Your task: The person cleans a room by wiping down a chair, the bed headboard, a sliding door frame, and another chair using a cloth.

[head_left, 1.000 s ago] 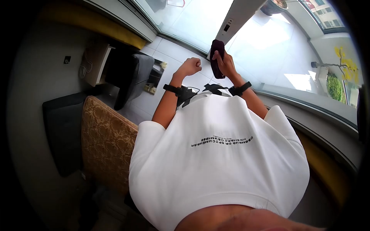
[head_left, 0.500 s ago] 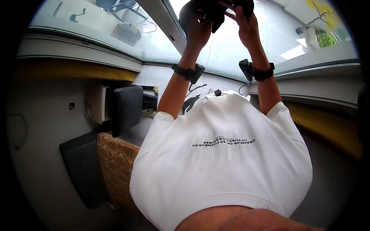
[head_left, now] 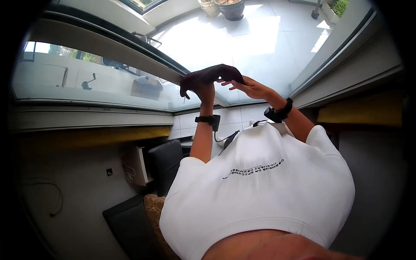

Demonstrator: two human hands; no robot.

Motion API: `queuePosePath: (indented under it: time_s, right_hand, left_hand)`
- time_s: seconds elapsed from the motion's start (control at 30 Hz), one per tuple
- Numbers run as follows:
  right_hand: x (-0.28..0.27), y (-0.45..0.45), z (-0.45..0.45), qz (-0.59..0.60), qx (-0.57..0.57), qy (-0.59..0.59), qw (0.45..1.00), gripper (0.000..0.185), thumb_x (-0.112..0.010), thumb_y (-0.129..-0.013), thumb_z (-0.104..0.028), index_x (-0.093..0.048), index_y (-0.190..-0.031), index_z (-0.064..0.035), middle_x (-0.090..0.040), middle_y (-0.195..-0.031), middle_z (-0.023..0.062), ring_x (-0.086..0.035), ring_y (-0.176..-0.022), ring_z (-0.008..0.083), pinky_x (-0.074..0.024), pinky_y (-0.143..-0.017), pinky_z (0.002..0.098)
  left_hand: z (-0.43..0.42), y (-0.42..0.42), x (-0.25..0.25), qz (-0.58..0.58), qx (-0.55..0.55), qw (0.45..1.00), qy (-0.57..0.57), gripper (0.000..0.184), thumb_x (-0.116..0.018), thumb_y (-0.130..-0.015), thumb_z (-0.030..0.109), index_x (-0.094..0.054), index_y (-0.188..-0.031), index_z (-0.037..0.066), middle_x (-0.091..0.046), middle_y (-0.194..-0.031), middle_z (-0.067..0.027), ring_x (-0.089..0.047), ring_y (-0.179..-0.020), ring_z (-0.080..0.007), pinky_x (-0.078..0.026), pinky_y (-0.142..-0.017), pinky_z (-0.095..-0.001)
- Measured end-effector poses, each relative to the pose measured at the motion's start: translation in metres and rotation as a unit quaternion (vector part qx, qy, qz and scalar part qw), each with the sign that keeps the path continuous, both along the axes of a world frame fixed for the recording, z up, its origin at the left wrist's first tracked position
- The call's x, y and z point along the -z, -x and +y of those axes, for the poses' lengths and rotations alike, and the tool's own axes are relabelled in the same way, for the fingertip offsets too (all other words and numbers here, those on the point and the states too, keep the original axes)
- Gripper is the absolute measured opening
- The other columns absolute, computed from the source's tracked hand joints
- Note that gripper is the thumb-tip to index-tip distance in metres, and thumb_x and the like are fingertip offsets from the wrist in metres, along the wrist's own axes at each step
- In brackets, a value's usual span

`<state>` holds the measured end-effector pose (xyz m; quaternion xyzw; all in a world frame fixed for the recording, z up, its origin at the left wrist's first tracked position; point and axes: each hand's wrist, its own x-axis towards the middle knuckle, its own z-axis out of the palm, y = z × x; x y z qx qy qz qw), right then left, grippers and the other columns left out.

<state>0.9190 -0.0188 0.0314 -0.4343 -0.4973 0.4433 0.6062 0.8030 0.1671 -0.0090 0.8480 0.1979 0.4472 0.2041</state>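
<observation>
A dark maroon cloth (head_left: 219, 73) arches from my left hand across to my right hand. It drapes over my left hand (head_left: 204, 90) and hides most of its fingers, so their pose cannot be made out. My right hand (head_left: 255, 89) is at the cloth's right end, with some fingers extended beneath it and the cloth's edge caught at the thumb side. Black straps with small devices circle both wrists.
Beside my hands stands a glass door frame (head_left: 169, 65). Beyond it are a pale tiled floor (head_left: 255, 43) and a potted plant (head_left: 231, 8). A black chair (head_left: 167, 162) and a dark cushioned seat (head_left: 132, 225) are at lower left. A yellow strip (head_left: 95, 141) lines the wall.
First my right hand held the bunched cloth beside my closed left hand; then both hands rose with it. Now they are lower, and the cloth spans between them. The view has swung right.
</observation>
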Motion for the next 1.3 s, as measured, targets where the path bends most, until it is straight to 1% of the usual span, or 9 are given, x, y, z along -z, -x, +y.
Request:
queuePosePath:
  time_s: [0.2,0.3,0.43,0.57,0.63,0.77,0.93,1.2,1.3]
  right_hand:
    - [-0.119,-0.016,-0.043,0.143,-0.046,-0.186,0.971,0.073,-0.033,-0.101,-0.057,-0.011,-0.157,-0.015,-0.018,-0.159,0.0234,-0.045,-0.134,0.0398,-0.0541,-0.094,0.0554]
    - [-0.127,-0.025,-0.027,-0.007,0.117,-0.199,0.973,0.078,-0.035,-0.098,-0.064,-0.014,-0.156,-0.0165,-0.017,-0.16,0.0201,-0.038,-0.14,0.0381,-0.0486,-0.101,0.0577]
    - [-0.092,-0.037,-0.01,-0.243,0.256,-0.12,0.928,0.045,-0.047,-0.103,-0.008,-0.035,-0.146,-0.0015,-0.044,-0.148,0.0143,-0.041,-0.137,0.0243,-0.039,-0.11,0.0385]
    - [-0.076,-0.067,-0.024,-0.357,0.31,-0.184,0.862,0.042,-0.058,-0.093,0.003,-0.05,-0.134,0.0011,-0.063,-0.127,0.0155,-0.061,-0.119,0.03,-0.0479,-0.101,0.0386]
    - [-0.092,-0.09,-0.027,-0.452,0.337,-0.216,0.797,0.017,-0.07,-0.084,-0.001,-0.061,-0.097,0.0034,-0.07,-0.099,0.0185,-0.068,-0.082,0.0356,-0.0558,-0.073,0.0403]
    - [-0.145,-0.102,-0.071,-0.523,0.382,-0.191,0.738,0.027,-0.079,-0.066,-0.003,-0.066,-0.09,-0.0012,-0.069,-0.077,0.0125,-0.067,-0.063,0.0278,-0.0534,-0.06,0.0332]
    - [-0.228,-0.119,-0.103,-0.335,0.51,-0.281,0.741,0.015,-0.07,-0.083,0.002,-0.068,-0.098,0.0002,-0.072,-0.091,0.0049,-0.068,-0.078,0.0118,-0.0544,-0.073,0.026]
    - [-0.247,-0.207,-0.174,-0.558,0.692,-0.271,0.369,0.019,-0.056,-0.09,-0.013,-0.067,-0.086,0.0028,-0.066,-0.095,0.0109,-0.059,-0.094,0.0254,-0.0478,-0.088,0.038]
    - [-0.23,-0.217,-0.176,-0.528,0.734,-0.223,0.366,0.029,-0.054,-0.091,-0.016,-0.059,-0.104,0.0084,-0.058,-0.107,0.0224,-0.053,-0.1,0.0365,-0.0414,-0.096,0.0448]
  left_hand:
    - [-0.009,-0.032,-0.136,-0.093,0.112,0.985,-0.091,0.016,-0.067,-0.085,0.0,-0.068,-0.101,-0.001,-0.069,-0.091,-0.012,-0.066,-0.08,-0.0265,-0.052,-0.079,-0.035]
    - [-0.034,-0.042,-0.162,-0.006,0.165,0.986,-0.025,0.02,-0.067,-0.088,0.004,-0.067,-0.107,0.003,-0.065,-0.082,-0.0079,-0.058,-0.067,-0.0201,-0.048,-0.065,-0.0328]
    - [-0.077,-0.005,-0.206,0.413,0.255,0.874,0.008,0.033,-0.067,-0.092,0.022,-0.064,-0.121,0.008,-0.067,-0.083,-0.008,-0.065,-0.072,-0.0252,-0.05,-0.068,-0.0371]
    - [-0.09,0.048,-0.323,0.316,0.395,0.835,-0.219,0.036,-0.067,-0.092,0.02,-0.061,-0.126,0.01,-0.068,-0.089,-0.0076,-0.066,-0.077,-0.0227,-0.051,-0.07,-0.0356]
    - [-0.086,0.058,-0.346,0.27,0.422,0.825,-0.261,0.037,-0.067,-0.092,0.021,-0.06,-0.127,0.01,-0.068,-0.09,-0.0077,-0.065,-0.078,-0.023,-0.051,-0.071,-0.0361]
    - [-0.087,0.052,-0.328,0.195,0.423,0.841,-0.277,0.039,-0.067,-0.092,0.022,-0.057,-0.129,0.011,-0.067,-0.091,-0.0079,-0.065,-0.081,-0.0237,-0.052,-0.073,-0.037]
    - [-0.093,0.024,-0.275,0.161,0.378,0.885,-0.218,0.042,-0.067,-0.093,0.024,-0.054,-0.131,0.011,-0.066,-0.093,-0.0082,-0.064,-0.084,-0.0246,-0.052,-0.074,-0.0381]
    - [-0.098,-0.007,-0.234,0.122,0.344,0.918,-0.155,0.046,-0.067,-0.093,0.026,-0.05,-0.134,0.012,-0.064,-0.097,-0.0086,-0.063,-0.089,-0.0259,-0.052,-0.077,-0.0399]
    - [-0.097,-0.013,-0.228,0.115,0.337,0.922,-0.15,0.048,-0.067,-0.093,0.027,-0.048,-0.135,0.013,-0.063,-0.098,-0.0087,-0.062,-0.091,-0.0264,-0.053,-0.078,-0.0406]
